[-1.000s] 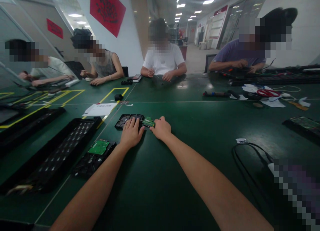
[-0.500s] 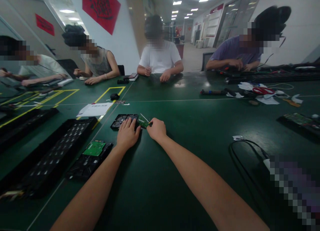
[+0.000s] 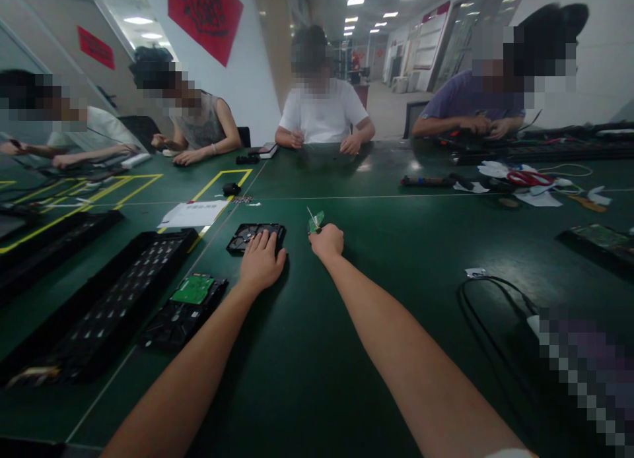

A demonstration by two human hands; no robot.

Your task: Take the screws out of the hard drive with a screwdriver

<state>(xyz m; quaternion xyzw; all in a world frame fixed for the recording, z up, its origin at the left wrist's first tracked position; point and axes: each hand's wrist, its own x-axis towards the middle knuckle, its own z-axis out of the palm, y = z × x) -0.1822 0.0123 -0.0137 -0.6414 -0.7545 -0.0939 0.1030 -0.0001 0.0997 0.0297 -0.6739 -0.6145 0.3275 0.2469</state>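
My left hand (image 3: 261,263) lies with outstretched fingers on a black hard drive (image 3: 241,239) that rests flat on the table. To its right, my right hand (image 3: 327,241) is closed around a small green circuit board (image 3: 317,222). A thin metal shaft (image 3: 310,214), perhaps a screwdriver's, sticks up from the same hand; its handle is hidden by the fingers. A gap separates the board from the drive. Nearer my left forearm lies another hard drive (image 3: 181,316) with a green board (image 3: 193,289) on top.
Long black trays (image 3: 123,293) occupy the left side, with a white paper sheet (image 3: 192,214) behind. A black cable (image 3: 488,280) and a circuit-board unit (image 3: 597,241) lie at right. Several people sit across the green table (image 3: 396,260); cables and scraps (image 3: 535,181) lie far right.
My right hand has moved right, carrying the green circuit board and thin shaft away from the hard drive. My left hand stays on the drive. The view has shifted slightly.
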